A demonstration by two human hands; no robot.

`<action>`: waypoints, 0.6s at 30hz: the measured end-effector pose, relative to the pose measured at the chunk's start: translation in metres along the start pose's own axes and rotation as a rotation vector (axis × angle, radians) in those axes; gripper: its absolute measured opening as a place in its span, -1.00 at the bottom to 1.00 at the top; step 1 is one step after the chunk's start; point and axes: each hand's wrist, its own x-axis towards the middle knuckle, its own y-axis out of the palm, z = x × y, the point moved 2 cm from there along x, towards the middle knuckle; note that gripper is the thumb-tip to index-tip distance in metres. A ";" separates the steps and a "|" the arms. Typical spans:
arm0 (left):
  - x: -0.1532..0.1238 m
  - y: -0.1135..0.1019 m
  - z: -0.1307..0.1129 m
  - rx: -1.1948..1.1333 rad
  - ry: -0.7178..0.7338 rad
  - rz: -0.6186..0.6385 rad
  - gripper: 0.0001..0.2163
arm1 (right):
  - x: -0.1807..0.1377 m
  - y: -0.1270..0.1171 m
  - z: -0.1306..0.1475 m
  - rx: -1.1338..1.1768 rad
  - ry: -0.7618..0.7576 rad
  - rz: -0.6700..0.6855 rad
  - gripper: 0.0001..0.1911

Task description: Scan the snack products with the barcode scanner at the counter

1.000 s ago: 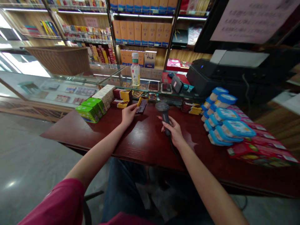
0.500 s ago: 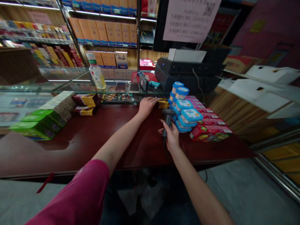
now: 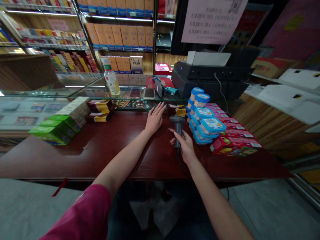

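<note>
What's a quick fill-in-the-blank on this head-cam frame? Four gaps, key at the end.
1. The right hand grips a dark, corded handheld ____.
2. The left hand, to the left of some brown and yellow packets, is turned palm ____.
3. The stacked plastic tubs have ____ lids.
4. In the row of boxes at the left of the counter, those nearest the camera are ____, not white.

Missing words: scanner; down; blue; green.

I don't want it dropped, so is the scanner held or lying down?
Held: the right hand grips the scanner by its handle.
</note>
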 end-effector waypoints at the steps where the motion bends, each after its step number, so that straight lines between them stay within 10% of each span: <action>1: -0.009 -0.012 0.013 0.002 0.001 0.007 -0.37 | -0.001 0.005 0.000 -0.017 0.016 0.047 -0.47; 11: -0.121 -0.160 0.190 0.182 -0.439 -0.168 -0.43 | 0.001 0.120 -0.039 -0.025 0.154 0.457 -0.47; 18: -0.151 -0.178 0.232 0.176 -0.520 0.053 -0.55 | -0.004 0.173 -0.055 -0.085 0.158 0.632 -0.44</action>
